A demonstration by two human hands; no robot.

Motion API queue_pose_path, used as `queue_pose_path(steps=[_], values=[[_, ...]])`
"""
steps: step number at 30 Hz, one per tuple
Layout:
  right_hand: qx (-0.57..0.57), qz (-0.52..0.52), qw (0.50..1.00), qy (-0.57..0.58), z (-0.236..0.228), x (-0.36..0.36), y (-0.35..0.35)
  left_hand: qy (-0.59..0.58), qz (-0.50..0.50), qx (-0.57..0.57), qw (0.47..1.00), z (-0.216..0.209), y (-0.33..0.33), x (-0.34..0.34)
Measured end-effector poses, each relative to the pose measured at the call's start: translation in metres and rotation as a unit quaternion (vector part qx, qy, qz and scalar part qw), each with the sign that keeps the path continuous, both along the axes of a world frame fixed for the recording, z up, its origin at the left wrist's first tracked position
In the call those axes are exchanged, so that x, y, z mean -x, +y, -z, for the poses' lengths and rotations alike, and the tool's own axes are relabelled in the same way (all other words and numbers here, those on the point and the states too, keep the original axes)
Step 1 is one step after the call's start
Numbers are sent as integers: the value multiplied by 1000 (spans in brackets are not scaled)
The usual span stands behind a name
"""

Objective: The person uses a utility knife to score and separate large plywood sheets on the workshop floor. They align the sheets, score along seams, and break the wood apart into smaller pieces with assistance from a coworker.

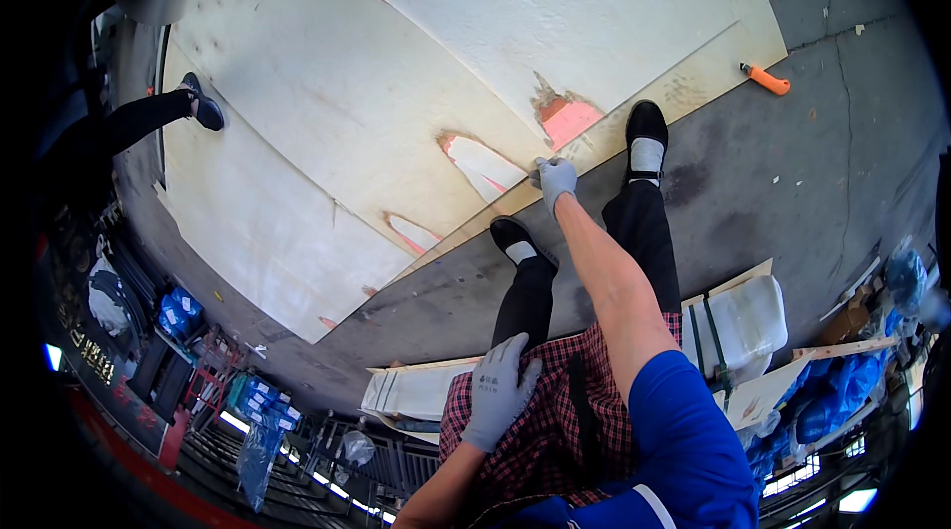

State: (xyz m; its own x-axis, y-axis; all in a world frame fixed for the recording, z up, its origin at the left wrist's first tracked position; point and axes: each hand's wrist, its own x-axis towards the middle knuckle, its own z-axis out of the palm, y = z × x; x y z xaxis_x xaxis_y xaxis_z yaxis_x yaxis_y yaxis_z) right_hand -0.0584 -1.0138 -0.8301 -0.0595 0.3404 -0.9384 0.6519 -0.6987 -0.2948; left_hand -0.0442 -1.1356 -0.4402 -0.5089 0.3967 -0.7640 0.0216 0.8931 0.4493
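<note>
1. Head view: right hand point(553, 178) meets the near edge of the pale sheets point(634, 4), fingers curled; cannot tell whether they grip.
2. Left hand point(498, 395), thumb apart, rests on plaid cloth point(609, 430), probably for support.
3. Sheets overlap on floor point(783, 232); right shoe point(647, 125) stands on them, perhaps steadying.
4. Orange knife point(769, 80) lies at their edge, presumably handy.

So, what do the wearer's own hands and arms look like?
The left hand and right hand wear pale grey gloves, the left one with dark printing on its back. The right arm has a short bright blue sleeve; the left sleeve cannot be made out.
</note>
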Motion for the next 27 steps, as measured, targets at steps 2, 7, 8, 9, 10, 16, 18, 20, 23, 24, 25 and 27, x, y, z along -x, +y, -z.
queue_pose_path(steps=[2,7,8,9,10,16,18,20,23,24,25,27], values=[[1,5,1000,1,-5,3,3,0,4,-1,1000,0,0,2],[12,-200,977,-69,-41,5,27,6,15,10,1000,2,-1,1],[16,-247,965,-89,-51,3,33,2,20,13,1000,3,-2,-1],[23,-261,961,-93,-57,-5,41,-2,26,14,1000,3,-1,-3],[30,-271,957,-96,-58,-19,49,-7,34,15,999,1,0,-6],[-33,-188,980,-57,-97,-28,132,5,91,24,996,-7,7,-1],[-98,-124,987,6,-122,-16,162,32,112,35,993,-9,11,8],[-81,-98,992,-2,-168,15,210,66,125,22,990,-26,26,29],[-145,-128,981,-13,-209,40,280,93,122,-17,988,-52,73,105],[-187,-132,973,-25,-201,38,299,117,119,-44,985,-59,86,128],[-210,-125,969,-26,-203,44,316,141,117,-70,981,-65,96,151],[-222,-124,967,-13,-210,55,341,155,131,-78,976,-75,118,190]])
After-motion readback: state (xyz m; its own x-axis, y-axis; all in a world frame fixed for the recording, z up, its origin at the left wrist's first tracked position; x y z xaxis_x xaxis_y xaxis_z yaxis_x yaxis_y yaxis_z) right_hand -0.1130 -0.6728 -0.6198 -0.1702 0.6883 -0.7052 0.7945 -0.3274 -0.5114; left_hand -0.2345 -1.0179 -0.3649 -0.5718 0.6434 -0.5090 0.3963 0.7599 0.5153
